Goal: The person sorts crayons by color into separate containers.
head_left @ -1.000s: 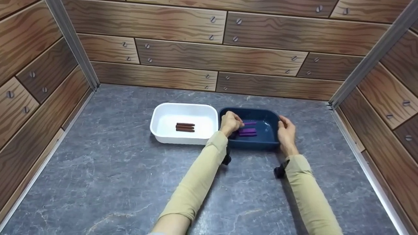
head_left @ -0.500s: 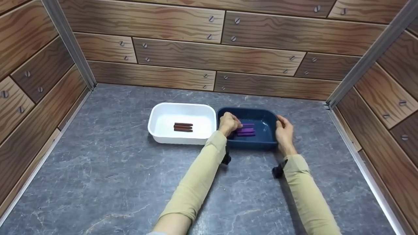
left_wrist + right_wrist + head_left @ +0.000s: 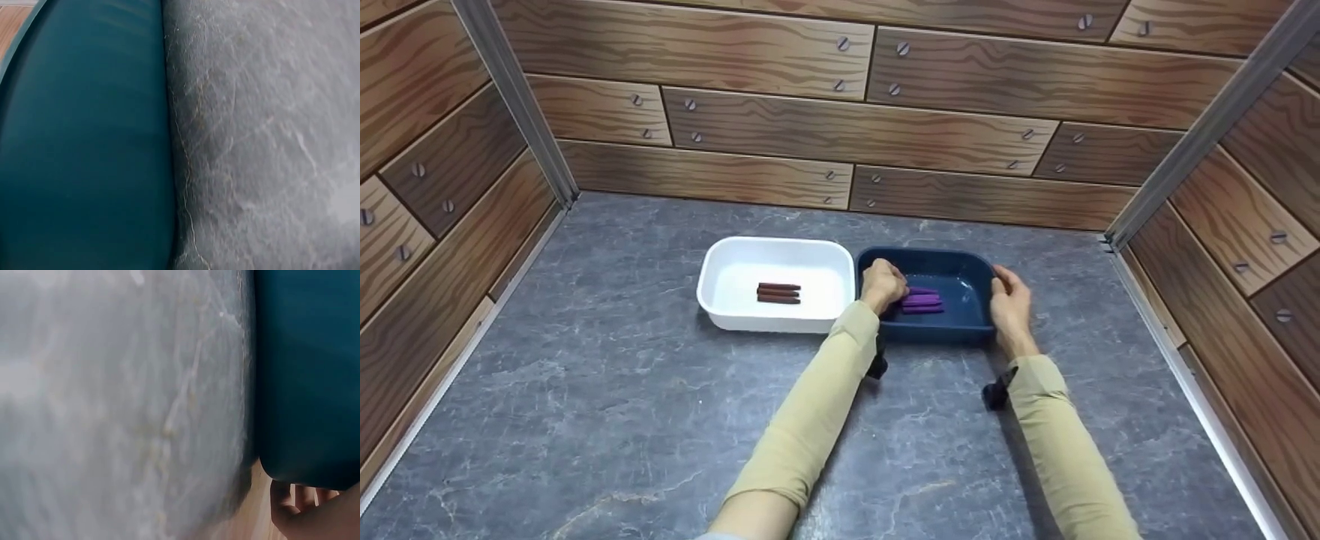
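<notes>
My left hand (image 3: 883,285) reaches over the near-left part of a dark blue plastic box (image 3: 960,330), fingers curled. Its fingertips pinch the left end of a slightly slanted purple crayon (image 3: 924,291); the exact contact is partly hidden. More purple crayons (image 3: 922,304) lie side by side just below it on the box floor. My right hand (image 3: 1011,306) grips the right end of the same box at its rim. In the right wrist view, bent fingers (image 3: 284,498) lie against the outside of the box (image 3: 309,382). The left wrist view shows only the box's outer wall (image 3: 90,135) and the tabletop.
A white box (image 3: 780,324) stands against the blue box's left side, with several brown crayons (image 3: 778,293) lying in a row inside. Wood-patterned panels (image 3: 780,116) wall the grey marbled tabletop (image 3: 607,375) at the back and both sides.
The upper purple crayon has come closer to the others and now slants, with my left hand lowered slightly. My right hand keeps its place on the box. The head view has shifted a little.
</notes>
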Tool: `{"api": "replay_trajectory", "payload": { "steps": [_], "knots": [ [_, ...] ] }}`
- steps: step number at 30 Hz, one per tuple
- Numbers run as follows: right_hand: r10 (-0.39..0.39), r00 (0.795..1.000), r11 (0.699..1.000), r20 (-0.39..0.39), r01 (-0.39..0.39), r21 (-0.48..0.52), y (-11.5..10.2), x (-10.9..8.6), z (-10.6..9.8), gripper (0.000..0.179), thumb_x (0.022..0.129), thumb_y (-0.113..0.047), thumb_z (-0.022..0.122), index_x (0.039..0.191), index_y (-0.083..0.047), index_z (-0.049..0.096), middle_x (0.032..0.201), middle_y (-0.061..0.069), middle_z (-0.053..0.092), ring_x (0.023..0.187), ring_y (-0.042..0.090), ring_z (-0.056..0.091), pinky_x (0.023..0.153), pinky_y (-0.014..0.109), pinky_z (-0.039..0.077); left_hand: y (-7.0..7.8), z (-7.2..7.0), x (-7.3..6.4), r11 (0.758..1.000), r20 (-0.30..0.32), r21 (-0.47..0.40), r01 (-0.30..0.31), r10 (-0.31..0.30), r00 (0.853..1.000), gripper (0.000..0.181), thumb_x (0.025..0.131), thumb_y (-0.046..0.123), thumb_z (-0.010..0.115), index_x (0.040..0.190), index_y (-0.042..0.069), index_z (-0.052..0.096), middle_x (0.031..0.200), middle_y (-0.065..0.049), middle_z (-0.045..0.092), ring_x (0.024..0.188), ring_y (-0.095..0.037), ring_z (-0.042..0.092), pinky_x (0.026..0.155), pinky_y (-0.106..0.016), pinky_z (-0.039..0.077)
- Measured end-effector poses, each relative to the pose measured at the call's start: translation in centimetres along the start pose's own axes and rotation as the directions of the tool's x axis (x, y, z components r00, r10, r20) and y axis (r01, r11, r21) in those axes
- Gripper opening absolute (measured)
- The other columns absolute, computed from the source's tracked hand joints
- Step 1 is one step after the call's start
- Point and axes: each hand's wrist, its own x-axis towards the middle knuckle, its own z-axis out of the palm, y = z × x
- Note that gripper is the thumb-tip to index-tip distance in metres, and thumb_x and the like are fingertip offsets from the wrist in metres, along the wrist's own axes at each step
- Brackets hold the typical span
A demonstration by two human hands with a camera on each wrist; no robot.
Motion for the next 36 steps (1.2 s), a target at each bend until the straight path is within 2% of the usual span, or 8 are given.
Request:
{"api": "replay_trajectory", "payload": {
  "steps": [7, 10, 13, 17, 23, 30, 33, 36],
  "knots": [
    [-0.016, 0.999, 1.000, 0.029, 0.016, 0.007, 0.0, 0.4, 0.7, 0.043, 0.106, -0.009, 0.035, 0.148, -0.004, 0.040, 0.150, 0.017, 0.043, 0.139, 0.027, 0.040, 0.115, 0.038, 0.035, -0.4, -0.6, 0.1, 1.000, -0.035, 0.027, -0.007, 0.008, 0.999, 0.014, 0.078, -0.002, 0.067, 0.083, 0.005, 0.079, 0.092, -0.005, 0.076, 0.094, -0.018, 0.067, 0.088, -0.028, 0.055],
    [-0.010, 0.999, 1.000, 0.036, 0.010, 0.001, 0.0, 0.5, 0.9, 0.043, 0.106, -0.010, 0.035, 0.149, -0.005, 0.040, 0.151, 0.016, 0.042, 0.139, 0.027, 0.040, 0.115, 0.037, 0.035, -0.4, -0.9, 0.2, 1.000, -0.051, 0.015, -0.017, 0.017, 0.999, 0.016, 0.079, -0.001, 0.066, 0.085, 0.004, 0.079, 0.092, -0.005, 0.076, 0.096, -0.018, 0.067, 0.088, -0.028, 0.055],
    [-0.002, 0.999, 1.000, 0.042, 0.002, -0.003, -0.2, 0.7, 0.8, 0.043, 0.106, -0.010, 0.034, 0.149, -0.006, 0.039, 0.152, 0.015, 0.042, 0.140, 0.026, 0.039, 0.115, 0.037, 0.035, -0.2, -1.2, 0.1, 1.000, -0.033, -0.005, -0.026, 0.025, 0.999, 0.016, 0.081, -0.001, 0.068, 0.091, 0.005, 0.079, 0.093, -0.005, 0.075, 0.094, -0.017, 0.067, 0.086, -0.028, 0.055],
    [-0.006, 0.999, 1.000, 0.041, 0.005, 0.013, -0.3, 1.1, 0.7, 0.043, 0.106, -0.009, 0.034, 0.149, -0.005, 0.040, 0.152, 0.016, 0.041, 0.139, 0.027, 0.039, 0.115, 0.038, 0.034, 0.2, -1.8, -0.1, 0.997, 0.003, 0.001, -0.083, 0.083, 0.997, 0.017, 0.080, 0.001, 0.072, 0.095, 0.006, 0.078, 0.097, -0.005, 0.076, 0.092, -0.016, 0.068, 0.085, -0.028, 0.055],
    [0.004, 0.999, 1.000, 0.041, -0.005, 0.017, -0.1, 1.2, 0.1, 0.044, 0.106, -0.010, 0.034, 0.149, -0.004, 0.038, 0.153, 0.016, 0.040, 0.141, 0.027, 0.038, 0.116, 0.037, 0.033, 0.5, -2.5, -0.8, 0.985, 0.011, 0.017, -0.171, 0.170, 0.985, 0.017, 0.079, 0.005, 0.076, 0.095, 0.009, 0.079, 0.099, -0.002, 0.076, 0.095, -0.015, 0.067, 0.084, -0.025, 0.053],
    [0.012, 1.000, 1.000, 0.028, -0.012, 0.006, -0.1, 1.2, -0.6, 0.045, 0.106, -0.011, 0.033, 0.151, -0.005, 0.036, 0.153, 0.017, 0.039, 0.141, 0.028, 0.037, 0.116, 0.038, 0.033, 0.6, -3.5, -2.2, 0.968, 0.058, -0.099, -0.231, 0.237, 0.970, 0.018, 0.085, 0.005, 0.074, 0.103, 0.005, 0.076, 0.097, -0.004, 0.075, 0.087, -0.013, 0.065, 0.077, -0.025, 0.053],
    [-0.006, 0.999, 1.000, 0.032, 0.007, -0.029, -0.2, 1.2, -1.0, 0.046, 0.107, -0.014, 0.032, 0.152, -0.006, 0.034, 0.155, 0.017, 0.037, 0.142, 0.029, 0.035, 0.117, 0.039, 0.032, 0.3, -4.1, -2.9, 0.955, 0.079, -0.139, -0.260, 0.273, 0.959, 0.020, 0.087, 0.007, 0.072, 0.107, 0.004, 0.075, 0.101, -0.007, 0.074, 0.089, -0.013, 0.065, 0.078, -0.025, 0.053],
    [-0.028, 0.998, 0.993, 0.054, 0.034, -0.110, -0.3, 1.1, -1.6, 0.048, 0.108, -0.023, 0.030, 0.153, -0.006, 0.031, 0.157, 0.017, 0.034, 0.144, 0.031, 0.032, 0.118, 0.042, 0.030, -0.3, -4.7, -3.7, 0.943, 0.102, -0.181, -0.280, 0.301, 0.948, 0.021, 0.089, 0.009, 0.071, 0.110, 0.004, 0.073, 0.107, -0.010, 0.073, 0.092, -0.013, 0.065, 0.081, -0.025, 0.054]
  ]
}}
